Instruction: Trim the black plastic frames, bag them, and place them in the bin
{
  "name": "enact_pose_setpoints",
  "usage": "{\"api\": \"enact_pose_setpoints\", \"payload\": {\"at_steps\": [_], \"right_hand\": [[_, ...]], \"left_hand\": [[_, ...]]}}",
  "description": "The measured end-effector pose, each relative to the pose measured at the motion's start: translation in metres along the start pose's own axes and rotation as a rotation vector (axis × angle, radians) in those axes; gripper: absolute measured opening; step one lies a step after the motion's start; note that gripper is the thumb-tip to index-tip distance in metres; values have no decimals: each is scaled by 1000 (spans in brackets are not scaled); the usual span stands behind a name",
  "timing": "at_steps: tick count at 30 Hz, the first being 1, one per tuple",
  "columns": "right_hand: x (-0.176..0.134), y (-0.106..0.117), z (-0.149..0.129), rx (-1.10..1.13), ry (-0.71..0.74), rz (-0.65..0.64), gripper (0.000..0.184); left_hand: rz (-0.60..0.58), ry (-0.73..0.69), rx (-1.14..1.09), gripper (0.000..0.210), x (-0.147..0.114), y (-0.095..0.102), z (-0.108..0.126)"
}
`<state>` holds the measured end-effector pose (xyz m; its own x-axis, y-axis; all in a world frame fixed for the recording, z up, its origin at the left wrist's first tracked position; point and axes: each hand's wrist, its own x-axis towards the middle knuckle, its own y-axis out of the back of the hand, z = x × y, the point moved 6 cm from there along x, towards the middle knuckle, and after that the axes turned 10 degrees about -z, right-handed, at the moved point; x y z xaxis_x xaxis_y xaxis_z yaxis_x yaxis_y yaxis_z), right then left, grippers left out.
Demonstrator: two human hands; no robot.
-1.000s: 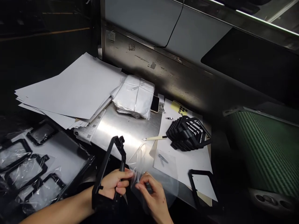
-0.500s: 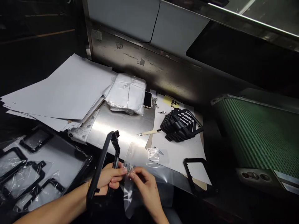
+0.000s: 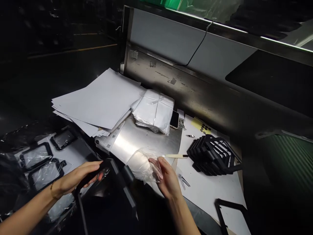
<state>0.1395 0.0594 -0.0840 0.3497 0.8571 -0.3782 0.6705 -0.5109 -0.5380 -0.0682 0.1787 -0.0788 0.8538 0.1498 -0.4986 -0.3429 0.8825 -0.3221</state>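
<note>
My left hand (image 3: 79, 176) grips the top edge of a black plastic frame (image 3: 114, 186), which lies tilted low over the front of the metal table (image 3: 144, 138). My right hand (image 3: 167, 178) pinches a crumpled clear plastic bag (image 3: 143, 164) just to the right of the frame. A stack of black frames (image 3: 211, 153) rests on white paper (image 3: 207, 189) to the right of my right hand. A thin craft knife (image 3: 174, 156) lies just beyond the bag.
A pile of large white sheets (image 3: 100, 101) and a wrapped white bundle (image 3: 154, 111) with a phone (image 3: 174, 119) beside it sit at the back. Bagged black frames (image 3: 36, 156) fill a tray at left. One loose black frame (image 3: 230, 213) lies at front right. A green conveyor (image 3: 293, 156) runs at right.
My left hand has swung the black frame from upright down to a low tilt and moved left. My right hand has pulled the clear bag off it and raised it. The view has shifted.
</note>
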Motion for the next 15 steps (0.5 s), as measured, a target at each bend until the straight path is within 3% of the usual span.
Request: {"api": "enact_pose_setpoints", "payload": {"at_steps": [5,6,8,10,13,15], "right_hand": [[17,-52,-1,-301,-120,-285,26],[14,-63,-1,-378,-160,-360,26],[3,-77,-2,-552,-217,-471,24],[-10,-77,-9,-719,-199,-482,20],[-32,-61,-18,-1117,18,-387,15],[-51,-52,-8,-1421,179,-390,16]], "left_hand": [[-109,61,45,78,25,-23,-6],[-128,66,42,76,33,-26,-9],[-131,72,35,52,41,-28,-16],[-73,66,25,26,38,-23,-22],[51,55,11,21,19,-12,-28],[101,54,3,19,5,-9,-31]]}}
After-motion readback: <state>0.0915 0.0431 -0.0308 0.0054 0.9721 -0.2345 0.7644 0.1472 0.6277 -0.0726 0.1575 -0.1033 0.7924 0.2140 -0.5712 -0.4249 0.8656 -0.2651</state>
